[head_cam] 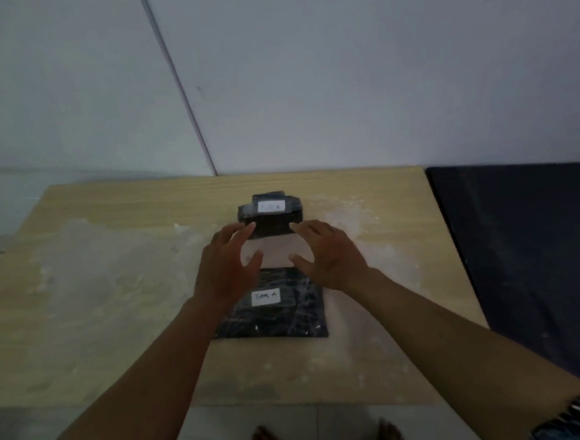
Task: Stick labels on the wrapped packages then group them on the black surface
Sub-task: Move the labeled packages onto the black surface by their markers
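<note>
Two dark wrapped packages lie on a pale wooden board. The far package [270, 217] carries a white label [271, 206]. The near, flatter package [274, 310] carries a white label [266, 297] with handwriting. Between them lies a pale pinkish sheet [275, 253]. My left hand [228, 262] and my right hand [325, 253] hover over that sheet on either side, fingers spread and relaxed, reaching toward the far package. Neither hand holds anything. The black surface [530, 237] lies to the right of the board.
The wooden board [115, 300] rests on a light floor against a grey wall. Crumpled clear plastic wrap [89, 264] lies on its left part. My bare feet [326, 439] show at the bottom edge.
</note>
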